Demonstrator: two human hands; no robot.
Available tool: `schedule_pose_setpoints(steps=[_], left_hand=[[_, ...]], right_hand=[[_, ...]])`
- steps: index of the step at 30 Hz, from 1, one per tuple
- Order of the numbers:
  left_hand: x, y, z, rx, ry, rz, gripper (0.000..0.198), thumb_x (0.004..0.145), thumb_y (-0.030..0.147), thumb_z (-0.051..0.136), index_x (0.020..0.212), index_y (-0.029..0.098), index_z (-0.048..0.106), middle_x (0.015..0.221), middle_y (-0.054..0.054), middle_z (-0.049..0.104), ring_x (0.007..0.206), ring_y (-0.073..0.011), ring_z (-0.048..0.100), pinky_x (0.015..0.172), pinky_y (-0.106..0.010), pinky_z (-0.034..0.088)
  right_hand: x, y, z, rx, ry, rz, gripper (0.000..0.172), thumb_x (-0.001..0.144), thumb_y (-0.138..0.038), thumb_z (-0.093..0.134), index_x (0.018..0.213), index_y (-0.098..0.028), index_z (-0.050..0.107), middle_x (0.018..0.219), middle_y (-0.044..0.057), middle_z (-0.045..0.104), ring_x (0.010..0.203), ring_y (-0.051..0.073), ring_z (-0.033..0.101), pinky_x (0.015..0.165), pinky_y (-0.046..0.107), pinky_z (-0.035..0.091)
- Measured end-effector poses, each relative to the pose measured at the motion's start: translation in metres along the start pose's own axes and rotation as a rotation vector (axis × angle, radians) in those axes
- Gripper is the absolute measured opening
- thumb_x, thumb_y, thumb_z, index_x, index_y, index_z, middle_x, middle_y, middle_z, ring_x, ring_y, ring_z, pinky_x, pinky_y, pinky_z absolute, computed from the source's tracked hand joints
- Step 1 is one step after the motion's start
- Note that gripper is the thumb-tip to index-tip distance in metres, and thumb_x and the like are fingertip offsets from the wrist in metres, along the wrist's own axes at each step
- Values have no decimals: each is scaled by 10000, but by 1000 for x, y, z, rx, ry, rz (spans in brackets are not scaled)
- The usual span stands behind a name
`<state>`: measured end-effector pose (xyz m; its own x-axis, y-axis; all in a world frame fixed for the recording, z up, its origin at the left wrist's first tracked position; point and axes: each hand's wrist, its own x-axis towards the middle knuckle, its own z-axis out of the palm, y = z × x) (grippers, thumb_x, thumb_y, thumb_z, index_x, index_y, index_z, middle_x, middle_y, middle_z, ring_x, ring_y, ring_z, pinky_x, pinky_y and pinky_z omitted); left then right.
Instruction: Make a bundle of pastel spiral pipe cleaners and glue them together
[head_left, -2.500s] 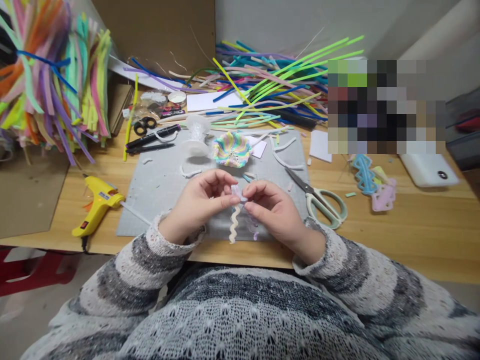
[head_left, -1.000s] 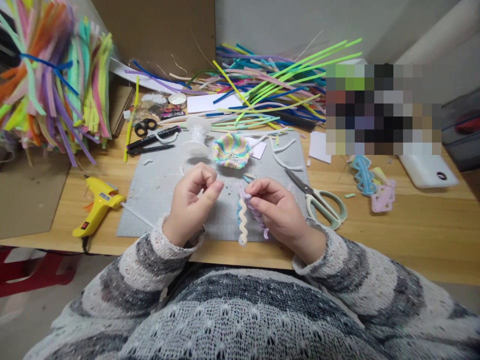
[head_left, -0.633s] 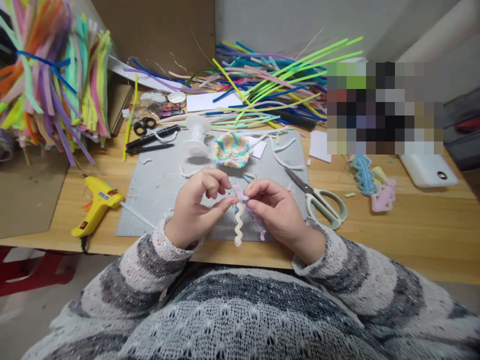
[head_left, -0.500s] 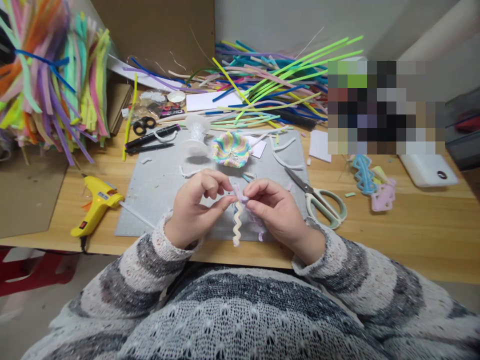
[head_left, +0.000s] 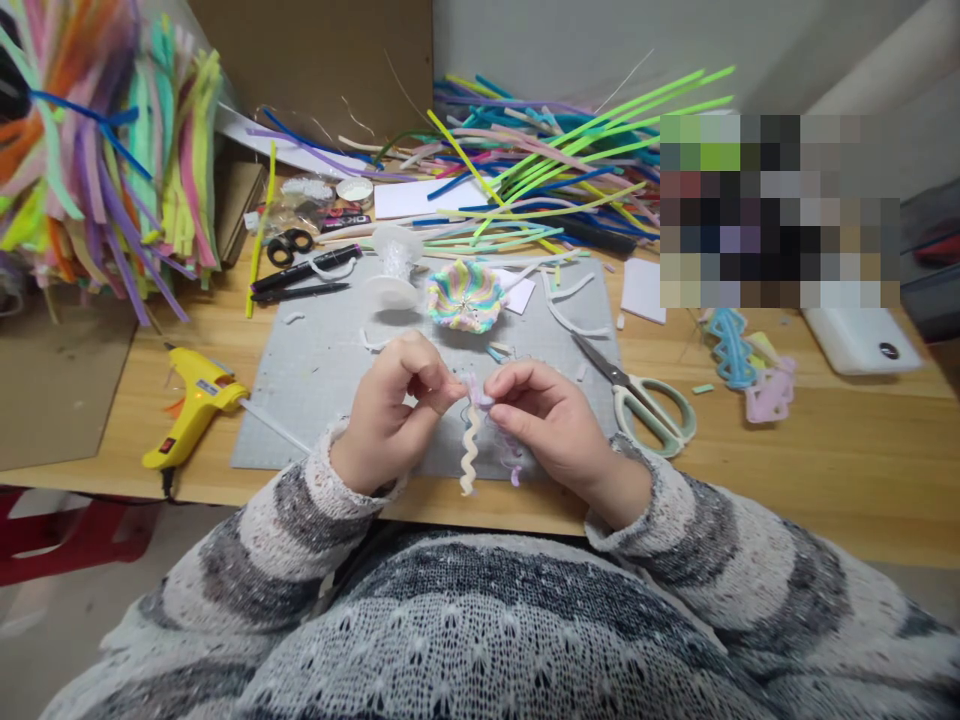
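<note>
Between my two hands hangs a small piece made of pipe cleaners, with a lilac top (head_left: 477,391), a wavy cream strand (head_left: 469,450) and a curly lilac strand (head_left: 515,470). My left hand (head_left: 405,410) pinches the left side of the lilac top with thumb and forefinger. On its right side, my right hand (head_left: 551,415) grips it the same way. Some bluish strands show behind the cream one, partly hidden. Beyond my hands, a ruffled pastel flower shape (head_left: 465,297) lies on the grey mat (head_left: 300,370).
Open scissors (head_left: 649,410) lie right of my right hand. A yellow glue gun (head_left: 191,405) is at the left, a clear spool (head_left: 394,268) behind my left hand. Loose pipe cleaners (head_left: 540,150) pile at the back; blue and pink zigzag pieces (head_left: 727,348) lie at the right.
My left thumb and fingers have closed nearer together at the lilac top. The cream and lilac strands have swung slightly left. The view has shifted a little.
</note>
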<state>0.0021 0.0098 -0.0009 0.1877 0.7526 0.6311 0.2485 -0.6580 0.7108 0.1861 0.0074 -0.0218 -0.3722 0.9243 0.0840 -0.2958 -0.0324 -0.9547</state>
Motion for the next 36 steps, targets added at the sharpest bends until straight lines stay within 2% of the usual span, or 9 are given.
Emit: schedule_pose_setpoints(steps=[5,9,11,15,18,21,24,28,36], left_hand=[[-9,-5,1,-71,-74,4,191,888,61,494,944,243,508,727,14,520,667,-129,517,631,-292,444],[-10,-3,1,2,6,11,202,892,93,526,1019,249,550,834,-3,603,700,-122,562,645,-273,461],[-7,0,0,86,4,16,163,876,124,583,997,232,574,804,7,608,664,-109,548,610,-248,447],[-3,4,-1,130,-35,-12,169,815,190,706,946,203,600,580,80,438,485,-73,386,484,-215,353],[-1,4,-1,150,-27,-28,204,781,206,747,938,197,618,550,94,353,463,-70,331,463,-217,322],[1,4,-2,197,-33,-1,137,792,211,736,895,200,646,590,65,433,518,-87,403,509,-233,368],[4,5,-3,235,-1,14,110,780,235,747,856,207,673,736,13,526,630,-112,479,562,-253,416],[5,5,-3,255,16,3,114,764,241,762,840,207,684,797,-4,499,708,-127,493,600,-262,436],[3,1,-3,173,-55,-79,237,766,335,757,881,187,611,847,-25,584,642,-112,471,561,-254,412]], right_hand=[[0,0,0,-9,-4,8,140,772,-254,740,849,-218,629,811,-14,614,745,108,563,675,258,475],[0,1,0,-25,-17,-9,133,777,-256,736,854,-220,633,824,-11,618,768,113,572,697,266,479],[0,1,0,-21,-15,-21,132,775,-248,739,855,-224,637,820,-13,618,760,110,571,683,259,478],[0,0,0,-14,22,-44,124,772,-250,740,841,-232,639,813,-13,619,758,114,572,689,266,486],[1,0,0,-29,45,-50,126,774,-269,738,838,-236,635,805,-11,620,750,122,570,680,274,490],[1,0,0,-28,45,-61,127,775,-266,737,838,-236,632,803,-13,617,751,121,569,680,273,491],[1,1,0,-13,39,-72,113,782,-243,730,842,-238,635,810,-15,617,758,117,572,686,270,489],[0,0,0,-7,30,-89,107,783,-234,728,839,-240,637,819,-13,618,775,120,576,705,276,493],[-1,2,-2,-55,67,-111,115,783,-249,728,837,-241,627,814,-13,610,759,123,561,675,274,485]])
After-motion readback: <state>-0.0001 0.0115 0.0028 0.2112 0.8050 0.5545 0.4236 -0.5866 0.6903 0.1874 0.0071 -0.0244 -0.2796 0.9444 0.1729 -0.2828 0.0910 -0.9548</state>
